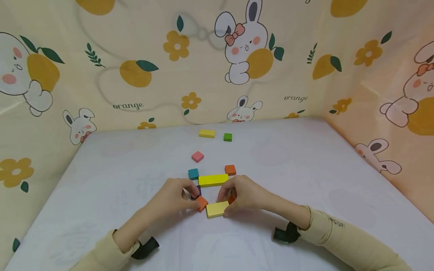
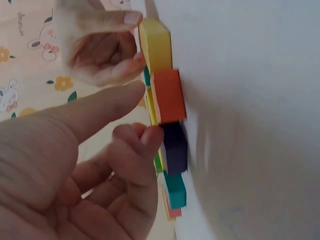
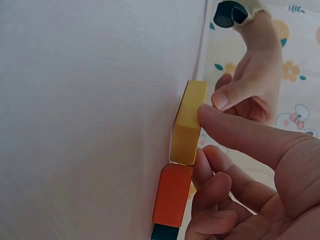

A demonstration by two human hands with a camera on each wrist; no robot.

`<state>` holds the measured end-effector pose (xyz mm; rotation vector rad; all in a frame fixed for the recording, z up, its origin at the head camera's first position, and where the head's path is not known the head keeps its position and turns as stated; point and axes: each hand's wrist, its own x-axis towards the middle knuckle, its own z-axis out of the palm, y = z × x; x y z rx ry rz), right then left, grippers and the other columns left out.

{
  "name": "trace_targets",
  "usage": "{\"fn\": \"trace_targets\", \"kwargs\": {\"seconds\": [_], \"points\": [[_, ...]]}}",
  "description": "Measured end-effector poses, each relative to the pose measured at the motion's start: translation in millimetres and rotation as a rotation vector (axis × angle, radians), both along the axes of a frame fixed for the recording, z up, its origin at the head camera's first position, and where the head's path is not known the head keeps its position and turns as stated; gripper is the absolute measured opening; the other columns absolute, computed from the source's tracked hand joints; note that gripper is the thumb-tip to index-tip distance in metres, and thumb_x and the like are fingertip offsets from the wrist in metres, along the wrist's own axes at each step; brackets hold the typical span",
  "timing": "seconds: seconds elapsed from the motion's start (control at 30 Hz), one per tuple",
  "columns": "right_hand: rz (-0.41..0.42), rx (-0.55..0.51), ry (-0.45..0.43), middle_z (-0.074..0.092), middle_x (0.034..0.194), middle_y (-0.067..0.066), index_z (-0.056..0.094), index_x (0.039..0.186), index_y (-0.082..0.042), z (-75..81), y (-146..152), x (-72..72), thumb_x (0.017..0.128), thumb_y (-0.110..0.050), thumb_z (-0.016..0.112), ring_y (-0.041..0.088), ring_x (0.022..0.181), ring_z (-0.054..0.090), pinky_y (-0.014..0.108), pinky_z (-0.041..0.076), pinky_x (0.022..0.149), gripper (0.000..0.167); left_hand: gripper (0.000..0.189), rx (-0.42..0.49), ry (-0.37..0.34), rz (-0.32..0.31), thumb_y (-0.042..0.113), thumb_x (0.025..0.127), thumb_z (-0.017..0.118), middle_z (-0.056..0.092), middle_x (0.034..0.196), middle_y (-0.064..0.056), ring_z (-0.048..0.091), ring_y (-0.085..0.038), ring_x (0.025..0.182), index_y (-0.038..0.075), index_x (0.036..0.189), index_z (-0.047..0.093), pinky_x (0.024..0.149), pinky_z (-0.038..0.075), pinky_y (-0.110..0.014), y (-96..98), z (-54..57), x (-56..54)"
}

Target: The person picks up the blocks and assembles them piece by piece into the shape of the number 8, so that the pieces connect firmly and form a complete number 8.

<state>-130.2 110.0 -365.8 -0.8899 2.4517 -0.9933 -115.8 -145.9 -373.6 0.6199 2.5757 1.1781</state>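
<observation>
My left hand (image 1: 176, 194) bends its thumb and fingers around an orange block (image 1: 202, 203). In the left wrist view, the thumb lies at the top edge of that block, and a fingertip sits where it meets a dark purple block (image 2: 175, 150). My right hand (image 1: 247, 192) pinches the right end of a pale yellow block (image 1: 216, 209), thumb on the near side. Beside that end, a red-orange block (image 3: 172, 195) is mostly hidden by the hand in the head view. Behind both hands lies a long bright yellow block (image 1: 213, 180).
A teal block (image 1: 193, 174) and another orange block (image 1: 230, 170) flank the long yellow one. Farther back on the white table (image 1: 288, 150) are a pink block (image 1: 197, 156), a light yellow block (image 1: 207, 133) and a green block (image 1: 228, 137). A patterned cloth (image 1: 203, 75) hangs behind.
</observation>
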Motion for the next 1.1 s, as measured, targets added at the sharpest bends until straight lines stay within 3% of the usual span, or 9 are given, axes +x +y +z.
{"fn": "trace_targets", "kwargs": {"seconds": [0.17,0.67,1.1], "points": [[-0.001,-0.001,-0.007,0.066,0.081,-0.007,0.074,0.089,-0.015,-1.3,1,-0.7,0.071,-0.014,0.091,0.023,0.076,0.056,0.028,0.049,0.062,0.025,0.025,-0.020,-0.019,0.065,0.023,0.074,0.088,0.065,0.081,0.007,0.055,-0.016,0.066,0.015,0.087,0.069,0.060,0.050,-0.029,5.4,0.6,5.3],[0.000,0.001,-0.009,0.066,0.080,-0.007,0.073,0.088,-0.015,-1.2,-1,-1.1,0.070,-0.012,0.091,0.021,0.073,0.056,0.028,0.049,0.062,0.025,0.028,-0.056,0.005,0.117,0.024,0.071,0.090,0.064,0.079,0.007,0.056,-0.015,0.073,0.014,0.086,0.068,0.065,0.050,-0.031,12.0,0.6,11.4],[-0.011,0.006,-0.009,0.066,0.079,-0.008,0.073,0.088,-0.017,-1.3,0,-0.6,0.070,-0.013,0.091,0.020,0.073,0.056,0.028,0.049,0.062,0.025,0.026,-0.129,0.032,0.087,0.017,0.072,0.089,0.064,0.080,0.008,0.056,-0.013,0.074,0.013,0.087,0.069,0.067,0.051,-0.029,12.4,5.8,12.5]]}}
